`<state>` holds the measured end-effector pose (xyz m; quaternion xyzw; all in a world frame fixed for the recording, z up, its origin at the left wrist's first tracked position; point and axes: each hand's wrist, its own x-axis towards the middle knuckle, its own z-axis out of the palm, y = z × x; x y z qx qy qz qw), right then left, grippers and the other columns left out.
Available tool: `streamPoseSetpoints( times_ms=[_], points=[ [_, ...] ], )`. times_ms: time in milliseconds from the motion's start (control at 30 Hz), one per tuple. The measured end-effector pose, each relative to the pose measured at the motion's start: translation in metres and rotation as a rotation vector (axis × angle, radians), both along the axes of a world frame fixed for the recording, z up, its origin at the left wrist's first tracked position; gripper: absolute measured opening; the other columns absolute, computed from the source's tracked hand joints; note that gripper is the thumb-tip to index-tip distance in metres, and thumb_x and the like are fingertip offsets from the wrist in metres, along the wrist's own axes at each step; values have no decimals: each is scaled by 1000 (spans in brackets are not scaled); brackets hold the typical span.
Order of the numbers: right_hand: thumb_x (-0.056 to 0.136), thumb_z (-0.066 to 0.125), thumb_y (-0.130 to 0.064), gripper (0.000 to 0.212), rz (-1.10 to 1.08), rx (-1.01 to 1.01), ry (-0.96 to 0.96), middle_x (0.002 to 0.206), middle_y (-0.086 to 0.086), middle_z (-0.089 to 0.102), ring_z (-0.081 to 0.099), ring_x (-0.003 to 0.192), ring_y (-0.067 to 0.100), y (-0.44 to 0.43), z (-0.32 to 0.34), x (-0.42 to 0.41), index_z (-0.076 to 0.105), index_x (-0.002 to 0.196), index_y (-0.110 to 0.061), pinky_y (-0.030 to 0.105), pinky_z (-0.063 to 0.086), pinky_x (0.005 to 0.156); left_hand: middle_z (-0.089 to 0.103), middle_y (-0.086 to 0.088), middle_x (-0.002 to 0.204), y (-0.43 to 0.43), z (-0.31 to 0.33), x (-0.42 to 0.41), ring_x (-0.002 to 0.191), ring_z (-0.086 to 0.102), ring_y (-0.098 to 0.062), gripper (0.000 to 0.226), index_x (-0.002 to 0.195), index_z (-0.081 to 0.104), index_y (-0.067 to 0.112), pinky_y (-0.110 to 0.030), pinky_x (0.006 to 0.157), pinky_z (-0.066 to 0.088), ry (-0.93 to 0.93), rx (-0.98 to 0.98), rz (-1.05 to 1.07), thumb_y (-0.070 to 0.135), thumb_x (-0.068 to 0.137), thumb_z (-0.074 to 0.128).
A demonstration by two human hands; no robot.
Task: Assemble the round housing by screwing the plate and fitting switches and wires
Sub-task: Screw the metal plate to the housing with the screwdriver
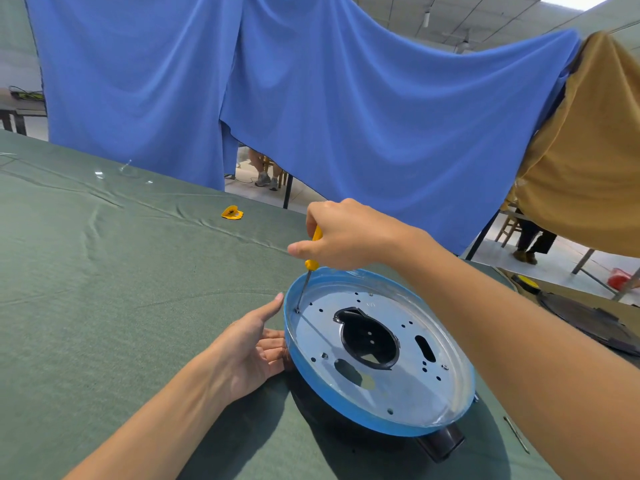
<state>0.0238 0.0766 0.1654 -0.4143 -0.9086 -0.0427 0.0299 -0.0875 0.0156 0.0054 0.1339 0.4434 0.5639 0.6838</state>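
One round housing (349,412) sits face-up on the green-clothed table (104,306), with one metal plate (398,389) inside. The right hand (346,233) grips the single yellow screwdriver (310,265), nearly upright, tip down at the plate's left edge. The left hand (249,351), fingers straight, rests against the housing's left side.

A workshop hall: cloth-covered worktable (104,271), hung blue sheet (329,98), another table (24,110) beyond.
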Motion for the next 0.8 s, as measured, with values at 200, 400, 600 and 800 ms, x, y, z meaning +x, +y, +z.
streamPoseSetpoints(
  times_ms=[200,400,600,800],
  points=[
    [88,62,-24,8,135,-39,-30,92,-4,60,52,76,10,-8,13,4,62,96,-20,24,41,53,73,-25,97,-3,5,0,87,74,-33,86,103,56,-12,-40,68,61,79,-2,-5,47,49,87],
    [85,70,-17,18,277,-8,-35,72,-17,51,49,64,1,-6,18,11,63,82,-32,10,38,47,72,-28,100,-2,5,2,95,72,-37,79,102,55,-11,-42,72,61,90,-4,34,41,50,85],
    [83,73,-31,8,195,-75,-29,70,-9,66,60,61,2,-1,22,9,69,77,-27,14,43,50,72,-28,100,-2,4,1,95,72,-37,79,102,55,-12,-42,70,62,89,-5,35,41,51,85],
    [93,47,-58,55,64,-5,-60,63,0,68,60,58,6,8,8,1,68,84,-8,25,40,51,73,-27,97,-3,4,1,89,73,-36,81,106,54,-12,-39,64,61,82,4,19,41,53,84]
  ],
)
